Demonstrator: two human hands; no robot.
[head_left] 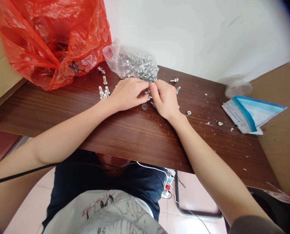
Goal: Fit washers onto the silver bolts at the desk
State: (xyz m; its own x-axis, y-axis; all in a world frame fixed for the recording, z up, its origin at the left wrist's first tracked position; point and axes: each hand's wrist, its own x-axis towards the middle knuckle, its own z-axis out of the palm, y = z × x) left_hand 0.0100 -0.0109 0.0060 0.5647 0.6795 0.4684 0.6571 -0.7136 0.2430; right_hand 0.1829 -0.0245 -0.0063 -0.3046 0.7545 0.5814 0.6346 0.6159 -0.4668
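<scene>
My left hand [129,93] and my right hand [166,100] meet over the table, fingertips together in a pinch. Small metal hardware shows just below the fingertips, but the fingers mostly hide what they grip. Right behind them lies a clear plastic bag [138,63] full of bolts, nuts and washers. A flat washer [144,106] rests on the wood below my hands. Several upright bolts [104,93] stand left of my left hand. To the right of my right hand are a bolt with a nut [174,80] and a loose nut [189,112].
A large red plastic bag [54,42] stands at the back left. On the right of the brown table [140,139] lie a blue and white packet [252,113] and a clear plastic cup [239,89]. Scraps dot the wood. A power strip [168,183] with cables sits below the front edge.
</scene>
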